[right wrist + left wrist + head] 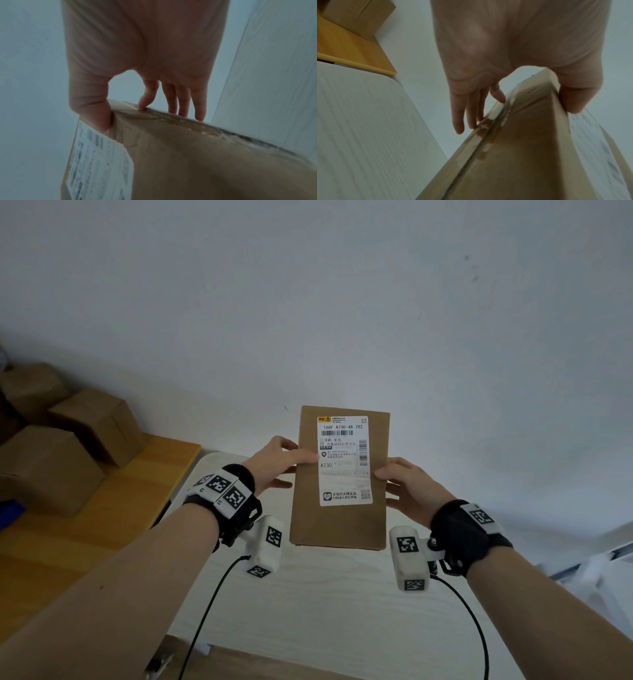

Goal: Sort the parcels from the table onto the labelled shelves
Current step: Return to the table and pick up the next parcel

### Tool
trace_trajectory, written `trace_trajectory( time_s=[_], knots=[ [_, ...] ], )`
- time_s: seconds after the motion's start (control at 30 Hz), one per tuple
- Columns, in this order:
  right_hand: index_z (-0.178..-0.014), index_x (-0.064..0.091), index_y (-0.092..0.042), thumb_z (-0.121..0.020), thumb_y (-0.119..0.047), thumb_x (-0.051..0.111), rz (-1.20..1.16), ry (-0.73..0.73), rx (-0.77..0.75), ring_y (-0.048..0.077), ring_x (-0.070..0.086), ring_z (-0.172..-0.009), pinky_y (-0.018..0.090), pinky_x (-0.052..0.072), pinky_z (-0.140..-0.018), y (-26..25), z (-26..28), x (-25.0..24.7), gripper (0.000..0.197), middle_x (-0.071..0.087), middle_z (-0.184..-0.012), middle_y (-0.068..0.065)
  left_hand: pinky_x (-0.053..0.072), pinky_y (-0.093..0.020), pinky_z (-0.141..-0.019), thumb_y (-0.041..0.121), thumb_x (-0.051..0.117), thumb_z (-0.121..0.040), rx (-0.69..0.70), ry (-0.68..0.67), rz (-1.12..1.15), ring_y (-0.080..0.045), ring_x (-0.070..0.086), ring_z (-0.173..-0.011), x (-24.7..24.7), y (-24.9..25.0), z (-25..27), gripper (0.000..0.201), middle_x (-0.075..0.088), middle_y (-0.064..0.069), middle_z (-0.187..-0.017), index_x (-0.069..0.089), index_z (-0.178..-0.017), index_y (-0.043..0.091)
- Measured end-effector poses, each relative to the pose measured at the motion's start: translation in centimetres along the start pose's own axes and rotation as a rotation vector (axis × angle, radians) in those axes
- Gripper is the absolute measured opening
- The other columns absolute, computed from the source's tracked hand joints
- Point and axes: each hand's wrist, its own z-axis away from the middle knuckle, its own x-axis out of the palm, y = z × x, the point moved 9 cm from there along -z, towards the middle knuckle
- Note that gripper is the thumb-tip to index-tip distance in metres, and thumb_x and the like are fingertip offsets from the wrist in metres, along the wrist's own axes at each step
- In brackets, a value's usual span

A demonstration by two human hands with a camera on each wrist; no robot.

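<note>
I hold a flat brown cardboard parcel (337, 518) up in front of me, above the white table (329, 604). Its white shipping label (344, 460) faces me and reads A730. My left hand (281, 462) grips the parcel's left edge, thumb on the front, fingers behind. My right hand (399, 481) grips the right edge the same way. In the left wrist view the thumb (571, 100) presses the labelled face of the parcel (522, 155) and the fingers (465, 115) lie along its back. In the right wrist view the thumb (96, 116) sits by the label (97, 159) on the parcel (197, 162).
Several brown cardboard boxes (51, 460) stand on an orange-wood table (102, 529) at the left. A plain white wall (342, 302) fills the view ahead. A white frame or rail (599, 570) shows at the lower right. Sensor cables hang from both wrists.
</note>
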Motion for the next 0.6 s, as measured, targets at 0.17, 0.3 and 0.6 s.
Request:
trace_trajectory(
  time_s=[0.17,0.3,0.6],
  knots=[
    [-0.118,0.055,-0.008,-0.082,-0.025,0.066,-0.044,0.064,-0.025,0.016,0.064,-0.084,0.028,0.051,-0.073,0.1,1.3,-0.8,0.041,0.069,-0.098,0.004,0.053,-0.034,-0.077,0.026,0.066,-0.086,0.079,0.032,0.100,-0.013,0.060,-0.094,1.2,1.1,0.4,0.041,0.059,-0.009,-0.120,0.039,-0.115,0.014],
    [-0.132,0.051,0.000,-0.073,-0.034,0.065,-0.101,0.189,-0.019,0.014,0.063,-0.075,0.025,0.049,-0.066,0.8,3.4,-3.2,0.069,0.068,-0.098,0.005,0.048,-0.028,-0.069,0.026,0.066,-0.086,0.117,-0.014,0.127,-0.014,0.060,-0.095,4.0,1.4,0.4,0.039,0.058,-0.009,-0.121,0.039,-0.111,0.014],
    [-0.132,0.051,0.000,-0.067,-0.039,0.070,-0.248,0.556,-0.009,0.031,0.065,-0.099,0.050,0.048,-0.098,4.9,13.9,-10.0,0.078,0.064,-0.126,0.023,0.052,-0.040,-0.091,0.025,0.065,-0.087,0.132,-0.254,0.112,-0.018,0.062,-0.094,15.3,0.0,2.3,0.035,0.059,-0.005,-0.110,0.040,-0.108,0.012]
  ],
)
